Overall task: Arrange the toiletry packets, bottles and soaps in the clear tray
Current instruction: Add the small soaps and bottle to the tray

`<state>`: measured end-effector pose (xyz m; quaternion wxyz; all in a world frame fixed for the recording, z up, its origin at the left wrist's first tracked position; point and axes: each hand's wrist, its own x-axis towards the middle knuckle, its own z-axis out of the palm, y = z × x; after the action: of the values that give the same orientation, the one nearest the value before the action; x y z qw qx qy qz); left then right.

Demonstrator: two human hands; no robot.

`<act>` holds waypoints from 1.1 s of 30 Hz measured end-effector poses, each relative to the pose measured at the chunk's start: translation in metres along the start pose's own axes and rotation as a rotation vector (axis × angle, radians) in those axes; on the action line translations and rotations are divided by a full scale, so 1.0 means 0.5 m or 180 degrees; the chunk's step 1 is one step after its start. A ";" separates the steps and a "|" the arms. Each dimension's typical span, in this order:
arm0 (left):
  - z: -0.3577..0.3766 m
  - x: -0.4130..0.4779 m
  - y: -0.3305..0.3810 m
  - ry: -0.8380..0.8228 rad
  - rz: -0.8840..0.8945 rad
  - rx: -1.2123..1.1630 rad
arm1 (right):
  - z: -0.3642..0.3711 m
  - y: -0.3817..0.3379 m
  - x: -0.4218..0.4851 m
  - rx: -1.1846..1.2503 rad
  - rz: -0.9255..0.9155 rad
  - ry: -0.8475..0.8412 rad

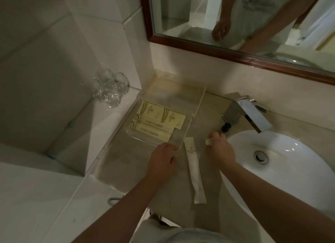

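Note:
A clear tray [197,106] sits on the beige counter against the back wall. Several pale yellow toiletry packets [161,118] lie flat in its near left part. My left hand [162,160] rests at the tray's near corner, fingers curled against the clear wall. A long white wrapped packet [194,172] lies on the counter between my hands. My right hand [220,149] is closed on a small pale item [208,142], perhaps a soap; its shape is mostly hidden. A small bottle with a black cap [226,127] stands just beyond that hand.
A chrome faucet [248,114] stands right of the tray above a white basin [282,163] with its drain. Upturned drinking glasses [110,87] stand on the white ledge at left. A wood-framed mirror [235,56] hangs behind the counter.

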<state>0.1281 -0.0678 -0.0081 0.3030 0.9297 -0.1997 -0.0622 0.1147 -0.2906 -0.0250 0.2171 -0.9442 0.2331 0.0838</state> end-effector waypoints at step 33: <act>-0.080 -0.031 -0.057 -0.0532 0.1813 -0.0297 | -0.034 -0.221 0.027 -0.0005 -0.1175 -0.0381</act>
<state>0.1330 -0.0191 0.0071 0.3331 0.8130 -0.4737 -0.0601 0.1804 -0.2155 0.0276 0.2416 -0.9644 0.0426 0.0988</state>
